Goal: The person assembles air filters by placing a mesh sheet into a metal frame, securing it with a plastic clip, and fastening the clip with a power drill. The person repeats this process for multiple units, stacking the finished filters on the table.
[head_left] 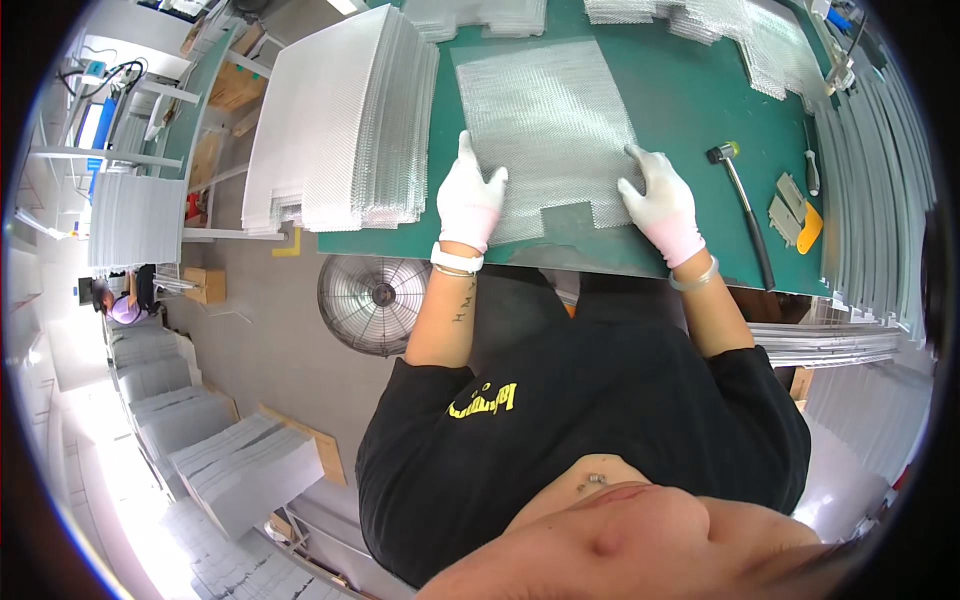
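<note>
A silvery metal mesh sheet [550,130] with a notch cut in its near edge lies on the green tabletop [690,100], between my hands. My left hand [470,200], in a white glove, is at the sheet's left edge, its forefinger stretched forward and its thumb apart over the mesh. At the right edge is my gloved right hand [660,200], thumb and fingers spread and touching the sheet's border. Both hands look open; the undersides of the fingers are hidden. Left of my left hand stands a tall stack of similar mesh sheets [320,120].
More mesh pieces [700,20] lie along the far side. On the right are a hammer [745,205], a screwdriver [812,172], a yellow-and-grey tool [795,215] and upright grey panels [880,190]. A round floor fan [375,300] stands below the table's left front edge.
</note>
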Demonstrator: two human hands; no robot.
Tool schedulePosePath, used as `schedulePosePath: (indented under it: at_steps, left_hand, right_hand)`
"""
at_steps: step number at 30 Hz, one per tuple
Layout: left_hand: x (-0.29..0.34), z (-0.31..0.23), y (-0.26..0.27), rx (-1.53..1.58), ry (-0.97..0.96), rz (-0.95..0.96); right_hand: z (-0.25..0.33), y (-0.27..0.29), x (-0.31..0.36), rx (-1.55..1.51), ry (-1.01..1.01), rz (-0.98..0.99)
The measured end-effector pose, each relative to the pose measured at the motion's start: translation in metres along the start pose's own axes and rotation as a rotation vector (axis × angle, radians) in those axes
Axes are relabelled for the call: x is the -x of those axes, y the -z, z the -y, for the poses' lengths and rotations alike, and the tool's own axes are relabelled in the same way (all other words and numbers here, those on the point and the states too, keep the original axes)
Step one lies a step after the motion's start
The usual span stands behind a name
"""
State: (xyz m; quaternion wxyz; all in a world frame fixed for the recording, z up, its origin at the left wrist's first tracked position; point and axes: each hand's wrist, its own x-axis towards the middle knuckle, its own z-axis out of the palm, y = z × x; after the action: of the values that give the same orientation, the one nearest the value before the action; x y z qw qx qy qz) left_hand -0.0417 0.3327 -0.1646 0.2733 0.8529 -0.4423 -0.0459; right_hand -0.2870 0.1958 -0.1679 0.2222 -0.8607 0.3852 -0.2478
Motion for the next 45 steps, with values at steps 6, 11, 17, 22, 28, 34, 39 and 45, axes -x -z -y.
schedulePosePath:
  at_steps: [6, 11, 17, 22, 28, 34, 39, 45]
  left_hand:
    - [0.000, 0.008, -0.009, 0.003, 0.073, 0.062]
    - [-0.005, 0.011, -0.009, -0.010, 0.088, 0.091]
    - [-0.007, 0.015, -0.016, -0.038, 0.077, 0.066]
    - [-0.012, 0.001, 0.004, -0.213, 0.120, 0.084]
    - [-0.022, 0.025, -0.003, -0.303, -0.128, 0.141]
    - [0.001, 0.018, 0.003, -0.214, -0.176, -0.114]
    - [0.043, 0.015, 0.033, -0.137, -0.154, -0.165]
    - [0.046, -0.009, 0.030, 0.019, -0.229, -0.145]
  right_hand:
    - [-0.003, -0.007, 0.003, 0.075, -0.028, 0.053]
    - [-0.003, -0.008, 0.005, 0.109, 0.006, 0.049]
    - [0.004, 0.001, 0.004, 0.140, -0.037, 0.120]
    - [-0.019, 0.029, -0.022, 0.159, 0.028, 0.190]
    - [-0.210, 0.107, -0.186, 0.405, -0.332, -0.509]
    - [-0.312, 0.130, -0.242, 0.447, -0.732, -0.006]
    - [-0.265, 0.166, -0.237, 0.150, -0.596, -0.309]
    - [-0.243, 0.193, -0.221, 0.124, -0.563, -0.492]
